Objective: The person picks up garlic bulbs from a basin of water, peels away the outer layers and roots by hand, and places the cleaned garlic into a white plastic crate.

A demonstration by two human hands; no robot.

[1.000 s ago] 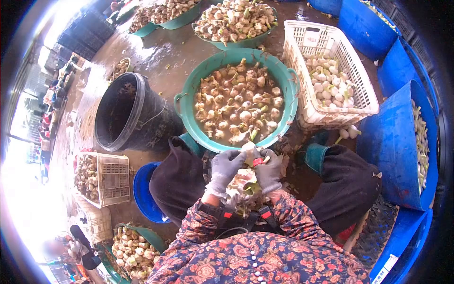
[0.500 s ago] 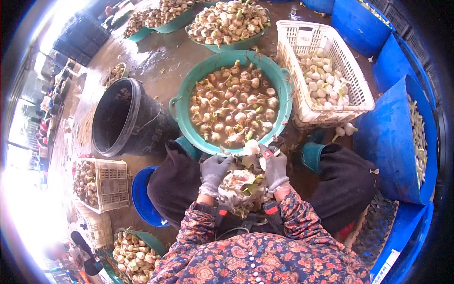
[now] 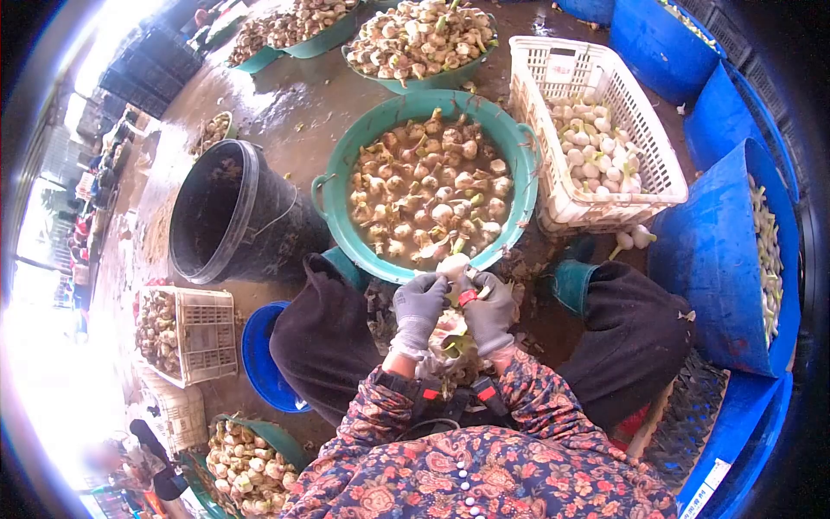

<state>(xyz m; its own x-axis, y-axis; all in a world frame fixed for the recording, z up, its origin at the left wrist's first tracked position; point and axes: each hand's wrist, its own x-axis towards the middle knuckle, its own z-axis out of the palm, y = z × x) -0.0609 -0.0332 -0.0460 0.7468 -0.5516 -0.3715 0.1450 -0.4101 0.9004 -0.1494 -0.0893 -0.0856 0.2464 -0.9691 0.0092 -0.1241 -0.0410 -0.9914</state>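
Note:
A pale, peeled-looking garlic bulb [image 3: 454, 265] is at my fingertips, above the near rim of a green tub [image 3: 335, 164]. My right hand [image 3: 491, 313], in a grey glove with a red band around a finger, is closed on the bulb. Also gloved in grey, my left hand [image 3: 420, 304] has its fingers bent and pinched against the bulb's near left side. Several unpeeled garlic bulbs [image 3: 424, 182] sit in brown water in the tub. Between my forearms, a heap of peeled skins and leaves [image 3: 450, 346] lies in my lap, partly hidden.
A white crate [image 3: 605, 203] of clean bulbs stands right of the tub, two loose bulbs [image 3: 635, 238] beside it. Blue barrels [image 3: 705, 251] line the right. At left are a black bucket [image 3: 285, 221], a blue basin [image 3: 259, 363] and a crate of garlic [image 3: 207, 333].
My left hand has moved right and up to meet the bulb, beside my right hand. My right hand has shifted slightly left, and the hands now cover more of the skins.

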